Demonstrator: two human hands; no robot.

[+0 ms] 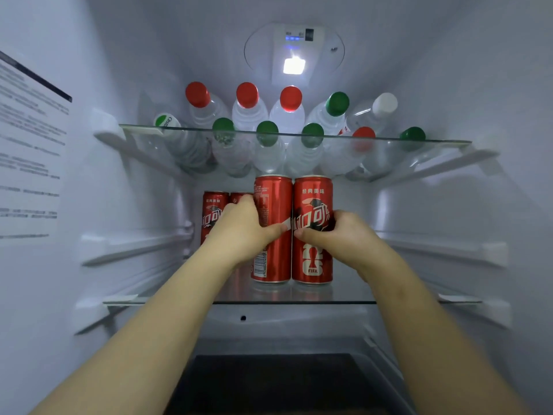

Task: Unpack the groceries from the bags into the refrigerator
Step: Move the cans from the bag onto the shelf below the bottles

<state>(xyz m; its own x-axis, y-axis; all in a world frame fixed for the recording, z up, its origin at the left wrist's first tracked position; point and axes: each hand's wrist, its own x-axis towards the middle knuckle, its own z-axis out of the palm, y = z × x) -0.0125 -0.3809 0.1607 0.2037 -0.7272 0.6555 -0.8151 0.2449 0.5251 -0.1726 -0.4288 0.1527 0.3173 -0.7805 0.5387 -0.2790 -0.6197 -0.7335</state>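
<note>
On the lower glass shelf (353, 292) our L hand (244, 229) grips left can (273, 259), R hand (344, 235) right can (312, 202); water bottles (248, 115) above it.

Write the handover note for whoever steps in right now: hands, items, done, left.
Hands: left hand grips the left front cola can; right hand grips the right front cola can.
Both cans stand upright, side by side, on the lower glass shelf.
Two rear cola cans stand behind them, at left.
Done: water bottles lie on the upper glass shelf.
Left: release these two cans. The bags are out of view, so what remains cannot be told.
</note>
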